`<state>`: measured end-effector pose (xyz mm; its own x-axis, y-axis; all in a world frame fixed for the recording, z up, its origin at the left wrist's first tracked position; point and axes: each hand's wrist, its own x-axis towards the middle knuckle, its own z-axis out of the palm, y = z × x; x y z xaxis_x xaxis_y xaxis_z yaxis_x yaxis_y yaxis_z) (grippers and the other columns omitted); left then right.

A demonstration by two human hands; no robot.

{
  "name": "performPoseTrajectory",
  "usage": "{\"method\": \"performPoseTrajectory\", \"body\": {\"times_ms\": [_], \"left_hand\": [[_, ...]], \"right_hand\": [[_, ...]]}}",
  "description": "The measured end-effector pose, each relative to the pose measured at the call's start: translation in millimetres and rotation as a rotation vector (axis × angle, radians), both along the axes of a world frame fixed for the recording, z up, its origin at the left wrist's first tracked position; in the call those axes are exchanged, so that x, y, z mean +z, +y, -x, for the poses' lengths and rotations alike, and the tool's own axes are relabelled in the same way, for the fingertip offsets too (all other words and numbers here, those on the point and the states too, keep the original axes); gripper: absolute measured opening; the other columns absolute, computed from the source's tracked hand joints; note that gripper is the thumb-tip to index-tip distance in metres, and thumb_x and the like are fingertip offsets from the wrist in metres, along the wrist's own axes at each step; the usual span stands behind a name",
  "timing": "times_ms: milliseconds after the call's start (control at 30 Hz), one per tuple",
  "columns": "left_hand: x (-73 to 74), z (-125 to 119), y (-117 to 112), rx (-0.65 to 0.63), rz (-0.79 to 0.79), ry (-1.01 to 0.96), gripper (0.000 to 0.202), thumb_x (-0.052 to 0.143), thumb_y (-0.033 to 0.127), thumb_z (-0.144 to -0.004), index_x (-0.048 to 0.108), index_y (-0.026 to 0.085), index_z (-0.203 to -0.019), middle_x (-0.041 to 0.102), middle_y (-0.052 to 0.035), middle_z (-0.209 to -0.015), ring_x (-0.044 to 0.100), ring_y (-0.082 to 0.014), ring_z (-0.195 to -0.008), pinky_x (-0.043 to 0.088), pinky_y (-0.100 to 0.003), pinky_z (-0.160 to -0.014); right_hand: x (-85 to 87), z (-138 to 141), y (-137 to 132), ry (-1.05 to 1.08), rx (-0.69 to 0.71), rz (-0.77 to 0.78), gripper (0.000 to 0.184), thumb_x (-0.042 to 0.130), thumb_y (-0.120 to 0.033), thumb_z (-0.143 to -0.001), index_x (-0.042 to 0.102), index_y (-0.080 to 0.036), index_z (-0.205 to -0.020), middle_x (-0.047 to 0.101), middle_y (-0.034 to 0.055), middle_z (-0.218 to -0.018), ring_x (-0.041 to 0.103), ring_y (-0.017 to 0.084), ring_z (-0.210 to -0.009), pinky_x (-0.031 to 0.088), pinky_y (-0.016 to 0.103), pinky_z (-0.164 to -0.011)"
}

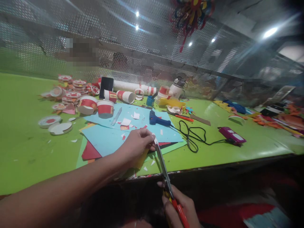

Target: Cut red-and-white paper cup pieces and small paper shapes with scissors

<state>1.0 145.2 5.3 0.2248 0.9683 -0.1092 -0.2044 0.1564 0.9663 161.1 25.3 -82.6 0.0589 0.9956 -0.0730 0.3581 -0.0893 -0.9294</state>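
My left hand pinches a small white piece of paper above the front part of the table. In my right hand, below the table's front edge, is a pair of scissors with red handles. Their long metal blades point up and away, with the tips at the white piece. Whether the blades are closed on it I cannot make out. Under my left hand lie sheets of light blue paper, with red and green sheets beneath. White scraps and a translucent pen-like stick lie on the blue sheets.
A blue glue gun rests on the paper, its black cord looping right to a purple box. Paper cups, a phone and a bottle stand behind. Stacked decorated discs are at left, an orange cutter at right.
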Motion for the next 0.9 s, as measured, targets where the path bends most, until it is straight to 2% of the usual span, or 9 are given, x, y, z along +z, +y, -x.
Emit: {"method": "performPoseTrajectory", "body": {"times_ms": [167,367,667,900], "left_hand": [[-0.7,-1,0,0.022,-0.005,-0.032,0.018,0.061,0.020,-0.074,0.052,0.015,-0.059,0.056,-0.0002,-0.057,0.055,-0.0109,-0.054,0.045,-0.029,-0.062],[-1.8,-1,1,0.024,-0.002,-0.026,0.018,0.062,0.020,-0.074,0.052,0.015,-0.060,0.057,-0.0008,-0.058,0.055,-0.0107,-0.054,0.045,-0.029,-0.063],[0.2,-2,0,0.043,0.003,-0.039,0.018,0.061,0.017,-0.074,0.052,0.015,-0.059,0.056,0.0002,-0.056,0.054,-0.0103,-0.054,0.045,-0.028,-0.062],[-1.8,-1,0,0.047,-0.009,-0.045,0.018,0.061,0.019,-0.074,0.053,0.015,-0.059,0.056,-0.0001,-0.056,0.054,-0.0103,-0.053,0.045,-0.028,-0.062]], "right_hand": [[3.3,1,1,-0.035,0.003,-0.017,0.040,0.054,-0.033,-0.070,0.072,-0.011,-0.098,0.051,-0.0002,-0.059,0.039,0.013,-0.050,0.035,0.024,-0.048],[-1.4,0,1,-0.044,0.035,-0.046,0.041,0.051,-0.035,-0.074,0.071,-0.012,-0.101,0.056,0.0018,-0.063,0.042,0.014,-0.051,0.037,0.025,-0.049],[-6.8,0,1,-0.041,0.012,-0.112,0.041,0.051,-0.039,-0.076,0.072,-0.012,-0.098,0.054,0.0007,-0.060,0.042,0.013,-0.049,0.036,0.023,-0.047],[-1.1,0,2,-0.057,0.027,-0.135,0.038,0.054,-0.035,-0.077,0.073,-0.012,-0.100,0.066,0.0048,-0.068,0.056,0.018,-0.060,0.044,0.024,-0.055]]}}
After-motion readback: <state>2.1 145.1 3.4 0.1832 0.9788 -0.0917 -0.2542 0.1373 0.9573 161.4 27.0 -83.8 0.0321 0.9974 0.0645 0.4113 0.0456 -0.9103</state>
